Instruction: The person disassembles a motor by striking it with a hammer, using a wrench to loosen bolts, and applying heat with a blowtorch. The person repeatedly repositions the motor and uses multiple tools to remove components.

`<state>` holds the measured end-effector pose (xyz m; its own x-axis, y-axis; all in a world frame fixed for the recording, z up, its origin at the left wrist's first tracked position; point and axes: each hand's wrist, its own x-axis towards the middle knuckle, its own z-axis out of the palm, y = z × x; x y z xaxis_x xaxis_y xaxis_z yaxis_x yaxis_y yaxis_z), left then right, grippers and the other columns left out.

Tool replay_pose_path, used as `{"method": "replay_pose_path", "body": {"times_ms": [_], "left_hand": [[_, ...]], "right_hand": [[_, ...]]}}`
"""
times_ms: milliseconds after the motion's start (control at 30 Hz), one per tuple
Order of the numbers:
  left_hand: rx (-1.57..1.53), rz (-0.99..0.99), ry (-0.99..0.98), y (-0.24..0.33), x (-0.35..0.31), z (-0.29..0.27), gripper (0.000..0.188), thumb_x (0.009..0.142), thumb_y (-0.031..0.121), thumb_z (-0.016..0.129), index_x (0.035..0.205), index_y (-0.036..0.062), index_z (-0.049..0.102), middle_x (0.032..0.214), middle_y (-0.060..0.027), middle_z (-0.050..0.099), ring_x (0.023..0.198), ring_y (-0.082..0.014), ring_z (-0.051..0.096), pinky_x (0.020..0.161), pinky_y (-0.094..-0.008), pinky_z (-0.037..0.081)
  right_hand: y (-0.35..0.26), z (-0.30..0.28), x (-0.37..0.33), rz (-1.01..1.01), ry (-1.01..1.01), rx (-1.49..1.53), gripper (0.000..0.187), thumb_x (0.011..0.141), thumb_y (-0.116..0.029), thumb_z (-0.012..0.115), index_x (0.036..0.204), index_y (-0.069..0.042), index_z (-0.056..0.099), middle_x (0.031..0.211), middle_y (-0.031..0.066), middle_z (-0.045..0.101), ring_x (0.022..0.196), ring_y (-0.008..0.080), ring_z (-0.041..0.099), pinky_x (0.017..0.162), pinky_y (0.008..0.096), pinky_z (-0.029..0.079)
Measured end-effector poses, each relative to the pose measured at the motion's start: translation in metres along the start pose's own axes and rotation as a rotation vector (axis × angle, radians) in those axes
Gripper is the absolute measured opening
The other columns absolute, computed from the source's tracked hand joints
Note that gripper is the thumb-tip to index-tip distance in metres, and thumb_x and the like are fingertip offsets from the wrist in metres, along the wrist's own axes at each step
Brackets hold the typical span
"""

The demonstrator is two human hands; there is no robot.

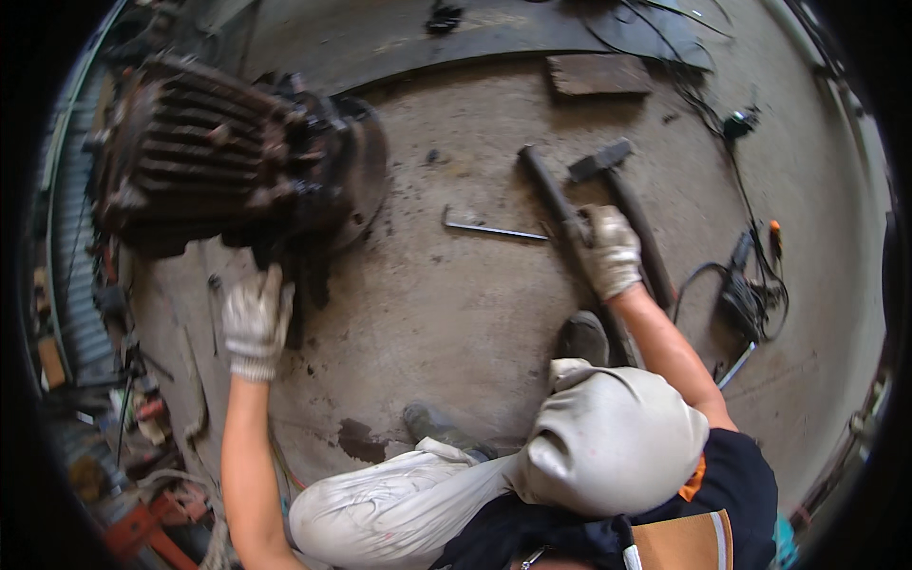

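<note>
A rusty, finned motor-like housing with a round flange lies on its side at the upper left. Just below it is my left hand, in a soiled white glove. Its fingers look bent together near the dark underside, and what they hold, if anything, is lost in shadow. My right hand, gloved too, is wrapped round a long dark metal bar slanting toward my right foot. Right beside that bar lies a hammer, its handle passing behind my hand. A thin L-shaped metal rod rests left of the bar.
Farther off are a brown block and a dark metal sheet. Cables and a corded power tool lie at right, near an orange-handled tool. Clutter and a red metal frame fill the left side. A dark stain marks the floor.
</note>
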<state>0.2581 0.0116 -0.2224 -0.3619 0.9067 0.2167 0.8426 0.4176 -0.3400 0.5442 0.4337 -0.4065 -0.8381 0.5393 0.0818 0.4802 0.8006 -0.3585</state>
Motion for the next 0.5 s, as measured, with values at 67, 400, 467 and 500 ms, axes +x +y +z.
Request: {"method": "replay_pose_path", "body": {"times_ms": [67,400,467,500], "left_hand": [[-0.120,0.107,-0.132,0.010,-0.005,-0.014,0.042,0.084,0.018,0.077,0.122,0.0044,0.067,0.104,-0.0145,0.066,0.090,-0.0345,0.063,0.080,-0.0455,0.052],[-0.304,0.179,-0.257,0.019,-0.033,-0.006,0.029,0.085,0.017,0.075,0.111,0.0074,0.066,0.098,-0.0133,0.064,0.090,-0.0335,0.061,0.079,-0.0452,0.050],[-0.302,0.148,-0.269,0.021,-0.027,0.004,0.026,0.085,0.017,0.074,0.108,0.0068,0.067,0.096,-0.0133,0.064,0.089,-0.0333,0.060,0.079,-0.0454,0.050],[-0.317,0.095,-0.379,0.021,-0.023,0.010,0.028,0.083,0.016,0.075,0.109,0.0073,0.067,0.098,-0.0138,0.064,0.090,-0.0338,0.061,0.079,-0.0458,0.050]], "right_hand": [[-0.017,-0.001,-0.024,0.030,-0.150,0.083,0.022,0.087,-0.027,0.070,0.097,-0.007,0.066,0.091,0.0172,0.066,0.085,0.0359,0.066,0.073,0.0489,0.054],[0.040,-0.026,-0.143,0.139,-0.143,-0.210,0.022,0.091,-0.017,0.059,0.109,-0.007,0.064,0.096,0.0149,0.065,0.082,0.0313,0.066,0.070,0.0423,0.055],[0.070,-0.015,-0.139,0.171,-0.033,-0.500,0.019,0.090,-0.006,0.053,0.107,-0.008,0.063,0.092,0.0126,0.065,0.077,0.0272,0.066,0.065,0.0389,0.056],[0.079,-0.007,-0.135,0.181,-0.117,-0.661,0.019,0.091,-0.003,0.051,0.105,-0.009,0.063,0.093,0.0123,0.065,0.079,0.0265,0.066,0.066,0.0378,0.056]]}}
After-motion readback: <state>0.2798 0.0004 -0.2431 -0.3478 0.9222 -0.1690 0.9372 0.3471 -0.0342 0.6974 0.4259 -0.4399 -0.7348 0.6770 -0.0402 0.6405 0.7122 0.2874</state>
